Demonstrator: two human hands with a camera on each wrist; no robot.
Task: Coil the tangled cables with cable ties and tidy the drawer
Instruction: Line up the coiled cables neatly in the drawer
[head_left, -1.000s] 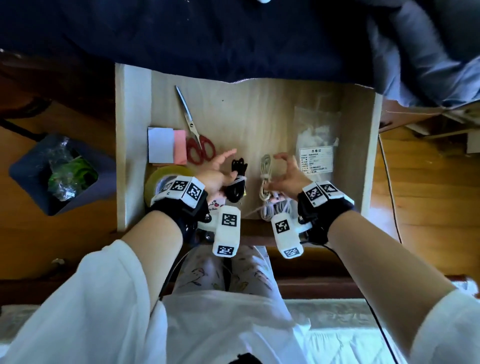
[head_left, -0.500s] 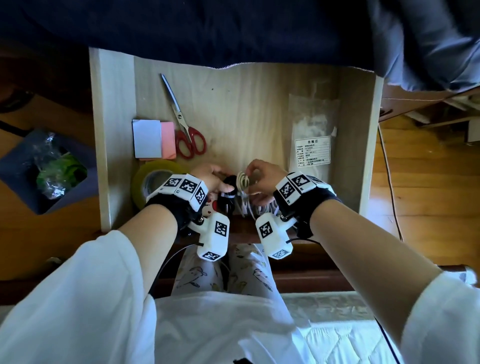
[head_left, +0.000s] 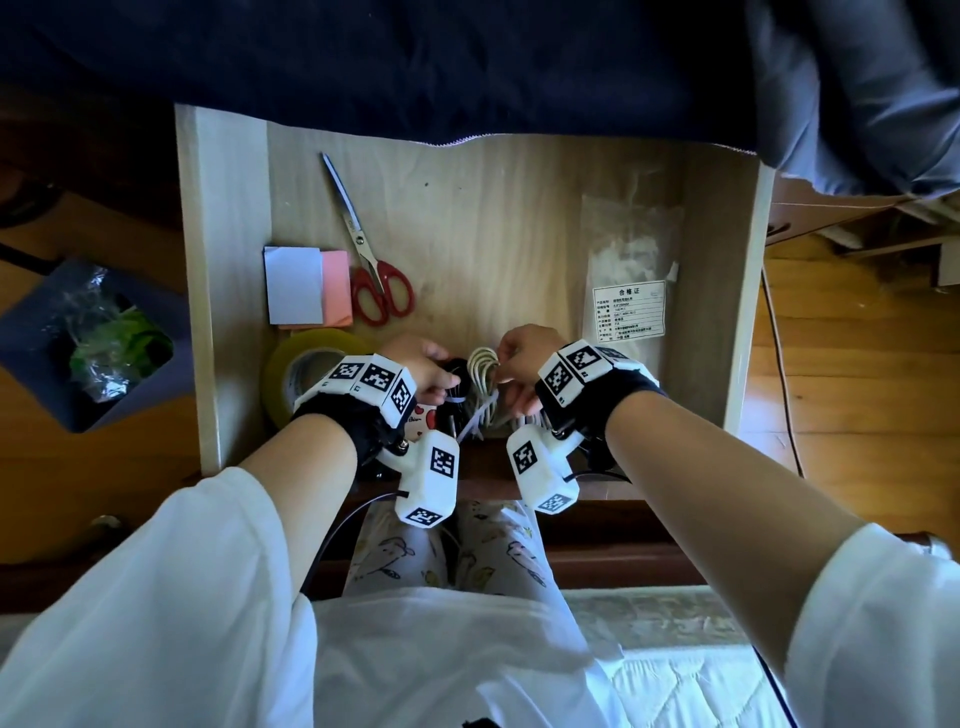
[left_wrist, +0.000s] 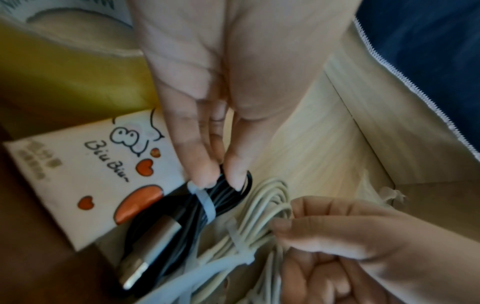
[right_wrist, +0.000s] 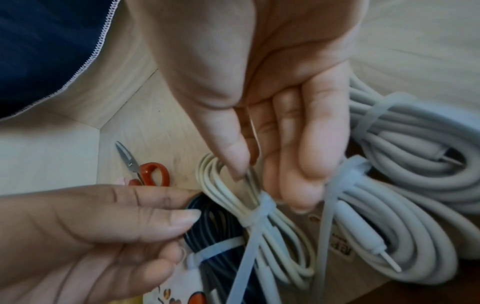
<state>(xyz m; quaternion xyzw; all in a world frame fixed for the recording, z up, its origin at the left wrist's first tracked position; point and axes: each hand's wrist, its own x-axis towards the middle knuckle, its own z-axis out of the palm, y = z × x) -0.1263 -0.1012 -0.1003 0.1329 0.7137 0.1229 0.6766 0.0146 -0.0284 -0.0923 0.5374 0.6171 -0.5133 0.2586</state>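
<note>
A pale wooden drawer (head_left: 228, 291) stands pulled out over a wood floor, a dark blue cloth hanging over its far end. The scissors (head_left: 371, 260) with red handles serve as the landmark. Just left of them lie white and pink note pads (head_left: 306, 286); nearer the person than the pads sits a roll of yellow tape (head_left: 296, 364); well to the right of the scissors lies a clear bag (head_left: 628, 280) with a printed label.

Nearer the person than the scissors, both hands work at the drawer's front edge. The left hand (head_left: 415, 364) pinches the top loop of the black cable coil (left_wrist: 223, 197) between thumb and fingertips; a pale cable tie (left_wrist: 205, 203) already rings that coil. The right hand (head_left: 524, 358) pinches the loop of the cream cable coil (right_wrist: 233, 189), which is tied too, its long tail (right_wrist: 246, 257) sticking out. Right of these lies a thicker grey cable coil (right_wrist: 405, 195), also bound.

Judging from this, the coiling looks done and the tidying step is in hand: the two coils are being set side by side. The next move would call for laying them flat and letting go, and perhaps trimming the tie tails.
</note>
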